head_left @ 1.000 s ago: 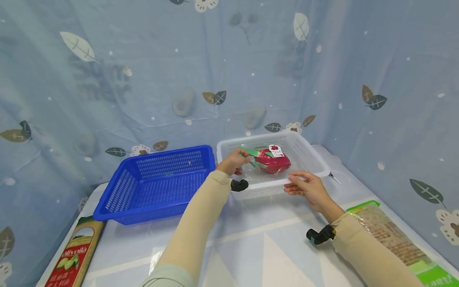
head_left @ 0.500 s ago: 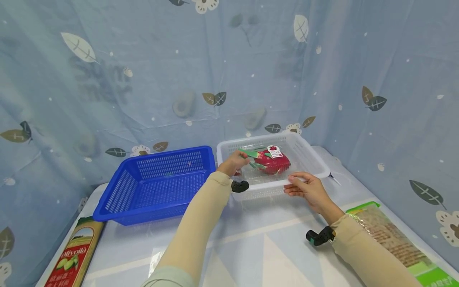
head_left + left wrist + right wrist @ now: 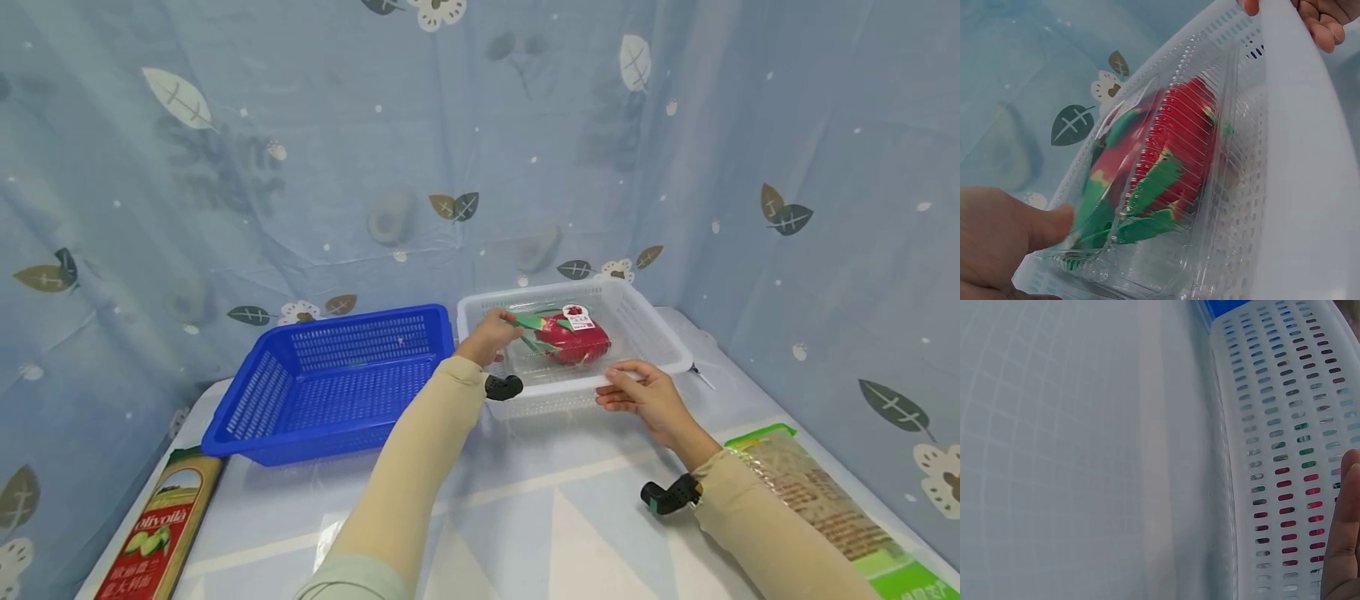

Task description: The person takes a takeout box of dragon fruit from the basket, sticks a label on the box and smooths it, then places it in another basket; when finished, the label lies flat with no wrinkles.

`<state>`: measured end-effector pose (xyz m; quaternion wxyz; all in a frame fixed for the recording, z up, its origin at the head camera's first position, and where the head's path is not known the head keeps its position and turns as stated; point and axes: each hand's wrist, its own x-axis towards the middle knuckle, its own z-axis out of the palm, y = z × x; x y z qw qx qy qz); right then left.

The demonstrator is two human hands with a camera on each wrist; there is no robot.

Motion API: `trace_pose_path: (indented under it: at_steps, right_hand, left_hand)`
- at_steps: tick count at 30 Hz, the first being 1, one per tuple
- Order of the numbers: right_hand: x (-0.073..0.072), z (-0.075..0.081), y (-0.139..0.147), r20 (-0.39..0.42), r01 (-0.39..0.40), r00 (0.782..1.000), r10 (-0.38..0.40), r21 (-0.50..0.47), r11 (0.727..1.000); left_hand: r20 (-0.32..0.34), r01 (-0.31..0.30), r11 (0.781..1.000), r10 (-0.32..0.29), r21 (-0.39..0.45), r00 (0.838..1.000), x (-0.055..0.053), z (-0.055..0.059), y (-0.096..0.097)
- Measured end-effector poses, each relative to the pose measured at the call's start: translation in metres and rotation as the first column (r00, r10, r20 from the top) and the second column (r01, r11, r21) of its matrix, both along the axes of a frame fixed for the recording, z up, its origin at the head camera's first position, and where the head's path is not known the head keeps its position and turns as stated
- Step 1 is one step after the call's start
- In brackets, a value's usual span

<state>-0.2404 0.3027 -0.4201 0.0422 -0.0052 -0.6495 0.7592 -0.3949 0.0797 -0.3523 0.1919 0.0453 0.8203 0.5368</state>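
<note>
A red dragon fruit [image 3: 588, 343] with green scales lies inside a clear plastic clamshell box [image 3: 1147, 275], which bears a white-and-red label [image 3: 580, 319]. The box sits within the white perforated basket [image 3: 558, 387]. My left hand [image 3: 486, 337] grips the box's left end, thumb [image 3: 1050, 226] on top and most of the other fingers hidden. At the basket's near side, my right hand [image 3: 649, 398] pinches the rim, thumb above and fingers below. From the right wrist view, red and green show through the slots of the basket wall [image 3: 1272, 431].
A blue perforated basket [image 3: 315, 442] stands left of the white one. An olivoilà pasta pack [image 3: 161, 525] lies at the table's left edge. On the right is a green-edged clear bag [image 3: 817, 492], partly behind the right forearm. A patterned blue curtain [image 3: 337, 150] hangs behind.
</note>
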Motion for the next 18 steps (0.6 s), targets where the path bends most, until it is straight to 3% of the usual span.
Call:
trace_pose_path:
  at_steps: [4, 12, 18]
  right_hand:
    - [0.001, 0.001, -0.001, 0.002, -0.003, 1.0, 0.003, 0.001, 1.0]
    - [0.002, 0.0, -0.002, 0.02, 0.002, 1.0, -0.003, 0.013, 1.0]
    - [0.003, 0.003, 0.0, 0.011, 0.004, 1.0, -0.005, 0.012, 1.0]
  left_hand:
    - [-0.003, -0.016, 0.999, 0.016, 0.042, 1.0, 0.001, 0.0, -0.002]
    - [-0.042, -0.032, 0.999, 0.032, 0.006, 0.999, 0.0, -0.003, -0.001]
    - [-0.147, 0.033, 0.999, -0.037, -0.031, 0.988, 0.007, 0.011, -0.008]
